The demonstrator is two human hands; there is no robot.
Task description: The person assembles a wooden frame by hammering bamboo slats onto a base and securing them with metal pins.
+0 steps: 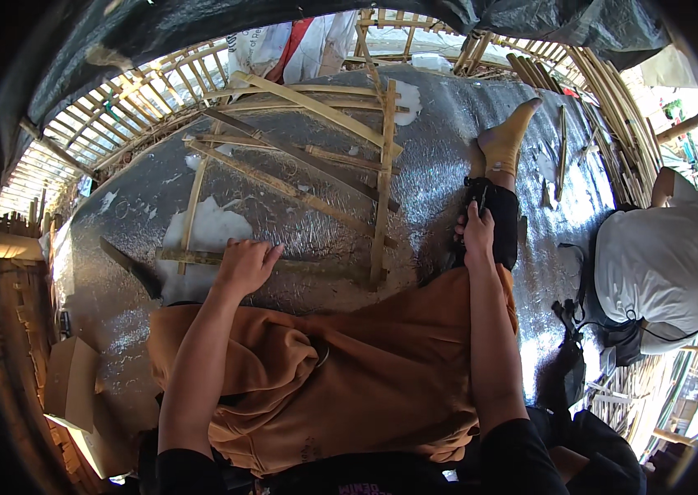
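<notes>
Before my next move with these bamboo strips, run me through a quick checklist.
1. Left hand at the nearest crosswise strip: ok, though firm contact is unclear.
2. Right hand free: cannot tell; it is at the black cloth on the lower leg, its fingertips hard to read.
3. Bamboo strips laid out on the silver mat: ok, several cross one another.
4. Socked foot off the strips: ok, it is to their right.
5. Mat surface unbroken: not ok, pale patches show.
6. Other person away from the strips: ok, at the far right.
</notes>
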